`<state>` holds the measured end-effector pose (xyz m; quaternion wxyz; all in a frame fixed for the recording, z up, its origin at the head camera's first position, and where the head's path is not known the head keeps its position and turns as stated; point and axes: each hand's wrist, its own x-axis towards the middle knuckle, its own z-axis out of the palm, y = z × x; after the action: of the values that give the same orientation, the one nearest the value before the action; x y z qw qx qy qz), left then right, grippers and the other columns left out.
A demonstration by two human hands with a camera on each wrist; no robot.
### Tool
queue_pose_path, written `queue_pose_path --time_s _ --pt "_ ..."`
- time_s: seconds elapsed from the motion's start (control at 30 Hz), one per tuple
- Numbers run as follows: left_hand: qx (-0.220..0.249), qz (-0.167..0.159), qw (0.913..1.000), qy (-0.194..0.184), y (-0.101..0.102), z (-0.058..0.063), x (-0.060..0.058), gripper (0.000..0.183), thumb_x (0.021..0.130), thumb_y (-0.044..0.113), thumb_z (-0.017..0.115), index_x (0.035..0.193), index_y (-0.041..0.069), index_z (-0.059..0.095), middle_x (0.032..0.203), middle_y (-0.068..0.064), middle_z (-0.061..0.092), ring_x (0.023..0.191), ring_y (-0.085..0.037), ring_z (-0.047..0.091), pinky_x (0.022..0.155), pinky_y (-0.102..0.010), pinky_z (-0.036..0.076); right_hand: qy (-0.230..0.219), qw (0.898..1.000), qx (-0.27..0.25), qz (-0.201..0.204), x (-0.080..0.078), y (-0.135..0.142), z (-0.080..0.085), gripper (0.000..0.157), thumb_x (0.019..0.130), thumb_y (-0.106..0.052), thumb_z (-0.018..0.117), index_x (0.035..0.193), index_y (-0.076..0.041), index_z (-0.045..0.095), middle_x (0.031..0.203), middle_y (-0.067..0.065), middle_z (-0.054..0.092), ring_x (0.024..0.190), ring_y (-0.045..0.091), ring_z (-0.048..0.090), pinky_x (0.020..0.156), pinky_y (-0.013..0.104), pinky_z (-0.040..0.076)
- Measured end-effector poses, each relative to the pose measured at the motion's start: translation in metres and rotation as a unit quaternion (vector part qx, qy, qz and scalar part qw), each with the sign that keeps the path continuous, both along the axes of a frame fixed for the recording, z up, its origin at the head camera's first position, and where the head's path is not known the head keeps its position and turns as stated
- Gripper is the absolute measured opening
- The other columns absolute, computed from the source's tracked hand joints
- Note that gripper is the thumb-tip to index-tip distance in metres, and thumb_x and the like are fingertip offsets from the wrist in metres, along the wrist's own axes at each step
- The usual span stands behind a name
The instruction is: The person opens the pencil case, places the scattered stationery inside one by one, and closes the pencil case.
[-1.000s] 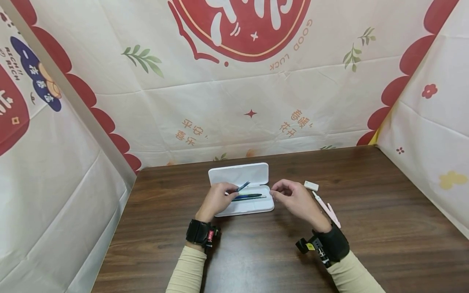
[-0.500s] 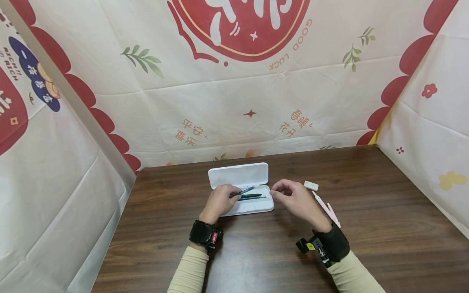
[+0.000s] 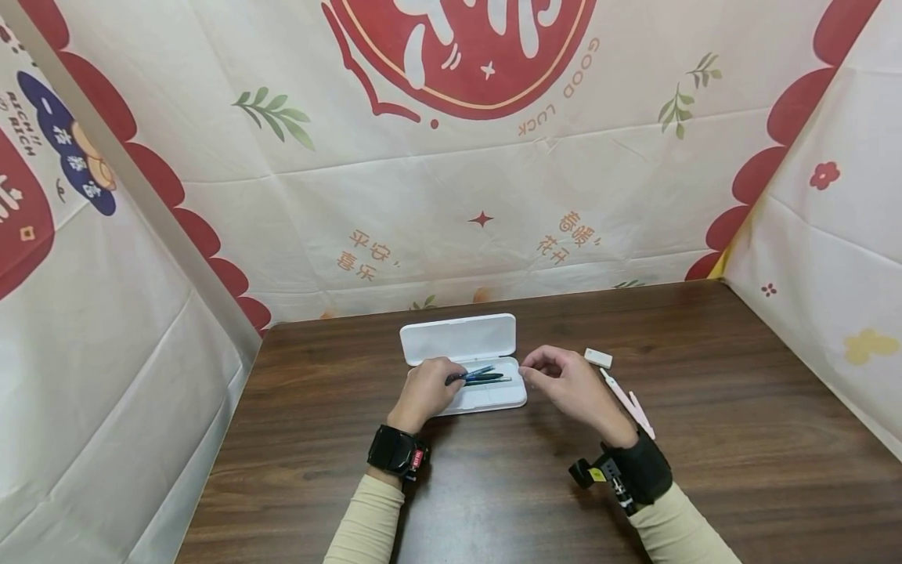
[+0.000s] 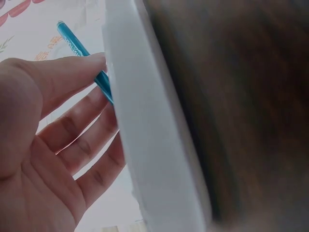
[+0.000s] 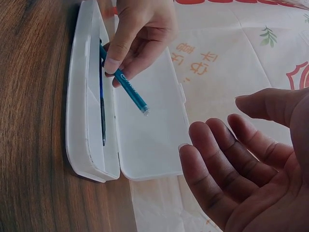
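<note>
Teal pen held over the open pencil case

The left hand (image 3: 426, 385) pinches a teal pen (image 5: 130, 90) between thumb and fingers, over the pencil case (image 3: 486, 398). The case stands open on the counter (image 3: 493, 501), its lid (image 3: 458, 338) raised along the far side. Below the pen, inside the case, lie dark pens (image 3: 496, 376); whether the teal one touches them cannot be told. The step in hand looks to be fitting this pen in with the others.

The right hand (image 3: 571, 385) holds nothing. It waits at the case's right end, its fingers loosely bent and the thumb a moderate gap away from them; whether a fingertip touches the rim is unclear.

The next move probably calls for lining the teal pen up with the case's length, lowering it flat and loosening the left pinch without pushing its neighbours askew. Right of the case, beyond the right hand, lie a white eraser (image 3: 599, 358) and a slim pale-pink tool (image 3: 627, 402); these would plausibly be the right hand's concern afterwards.
</note>
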<state>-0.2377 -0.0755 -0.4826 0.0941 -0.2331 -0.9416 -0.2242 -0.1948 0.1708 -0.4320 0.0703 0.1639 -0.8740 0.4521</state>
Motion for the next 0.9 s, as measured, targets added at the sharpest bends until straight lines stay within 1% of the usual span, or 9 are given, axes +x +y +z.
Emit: queue_pose_path --time_s 0.23,0.5,0.8,0.9 --pt "-0.009 -0.005 0.9999 0.008 -0.0002 0.0003 -0.0006 0.011 0.081 0.018 0.072 0.09 0.018 0.077 0.084 0.004 0.07 0.078 -0.008 0.062 0.069 -0.036 0.055 0.003 1.0 0.003 0.001 0.0006 -0.0002 0.0016 0.008 0.087 -0.021 0.067 0.088 -0.013 0.068 0.079 0.003 0.066 0.07 0.016 0.057 0.06 0.033 0.049" --pt "-0.014 -0.008 0.9997 0.019 -0.0001 -0.0009 -0.0006 0.011 0.08 0.017 0.072 0.089 0.018 0.077 0.085 0.004 0.071 0.079 -0.008 0.062 0.069 -0.035 0.056 0.002 1.0 0.005 0.0 0.0015 -0.001 0.0024 0.007 0.087 -0.02 0.067 0.089 -0.012 0.068 0.079 0.003 0.066 0.071 0.016 0.057 0.061 0.035 0.049" --pt "-0.011 -0.006 0.9999 0.005 0.0 -0.0001 0.0003 0.011 0.081 0.016 0.072 0.09 0.017 0.077 0.087 0.003 0.071 0.083 -0.009 0.063 0.073 -0.036 0.056 0.0 1.0 0.007 0.001 0.0016 -0.0012 0.0026 0.008 0.087 -0.019 0.067 0.089 -0.012 0.067 0.08 0.003 0.066 0.071 0.016 0.057 0.062 0.035 0.049" --pt "-0.006 -0.005 1.0 -0.001 0.0001 0.0013 0.0011 0.011 0.081 0.015 0.071 0.09 0.016 0.077 0.086 0.003 0.07 0.08 -0.008 0.062 0.072 -0.035 0.056 -0.001 1.0 0.008 0.001 0.0015 -0.0009 0.0026 0.008 0.087 -0.02 0.066 0.089 -0.012 0.067 0.08 0.003 0.066 0.071 0.016 0.057 0.061 0.034 0.049"
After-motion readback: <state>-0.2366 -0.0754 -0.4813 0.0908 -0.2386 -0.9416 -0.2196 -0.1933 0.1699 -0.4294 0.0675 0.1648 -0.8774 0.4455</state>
